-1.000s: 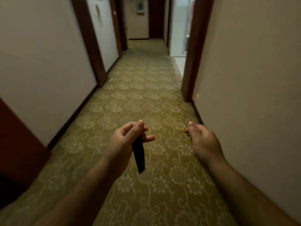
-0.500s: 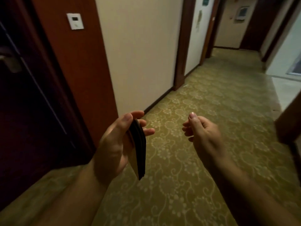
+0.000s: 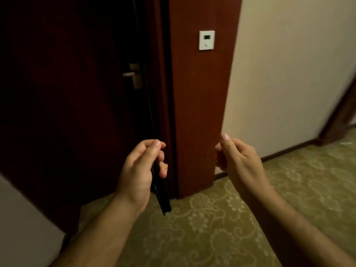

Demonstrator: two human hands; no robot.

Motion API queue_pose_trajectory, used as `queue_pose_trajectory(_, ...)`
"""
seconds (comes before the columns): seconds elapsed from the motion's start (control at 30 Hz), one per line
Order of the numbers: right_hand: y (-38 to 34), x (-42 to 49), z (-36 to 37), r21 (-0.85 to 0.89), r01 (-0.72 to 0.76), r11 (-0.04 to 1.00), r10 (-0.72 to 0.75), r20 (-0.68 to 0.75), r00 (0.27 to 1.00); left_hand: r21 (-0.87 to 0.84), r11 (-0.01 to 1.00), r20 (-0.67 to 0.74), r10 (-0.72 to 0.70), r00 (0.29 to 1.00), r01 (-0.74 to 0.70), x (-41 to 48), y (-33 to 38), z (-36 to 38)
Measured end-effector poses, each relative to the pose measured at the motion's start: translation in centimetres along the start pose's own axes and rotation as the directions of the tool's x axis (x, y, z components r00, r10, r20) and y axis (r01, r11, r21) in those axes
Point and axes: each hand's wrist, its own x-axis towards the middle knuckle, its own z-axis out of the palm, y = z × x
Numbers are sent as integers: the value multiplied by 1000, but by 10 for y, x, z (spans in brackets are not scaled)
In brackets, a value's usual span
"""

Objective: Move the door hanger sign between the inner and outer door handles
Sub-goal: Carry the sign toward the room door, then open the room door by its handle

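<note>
Here, the left hand (image 3: 138,170) pinches the dark door hanger sign (image 3: 162,197) between thumb and fingers, edge-on, with its lower end hanging free. The right hand (image 3: 238,160) is loosely curled and empty. The door handle (image 3: 129,74) lies at about 11 o'clock from the sign, well apart. Turning the sign's opening toward the lever before raising it should ease hooking.

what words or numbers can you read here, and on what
No text can be read.
On the panel: a dark display and a small mark, too blurred to read.
On the sign: nothing shows; the left hand holds it edge-on, so its faces are hidden.
</note>
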Motion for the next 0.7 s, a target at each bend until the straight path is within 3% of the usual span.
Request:
queue_pose_trajectory(0.3, -21, 131, 93, 24, 116, 993, -117, 318, 941, 68, 989, -301, 146, 942, -132, 88, 40, -50)
queue_pose_trajectory(0.5, -32, 198, 184, 76, 146, 986, -165, 389, 906, 77, 980, -442, 200, 874, -185, 156, 53, -112)
queue_pose_trajectory(0.7, -24, 268, 264, 86, 72, 994, -99, 357, 929, 60, 988, -478, 155, 865, -144, 241, 46, -191)
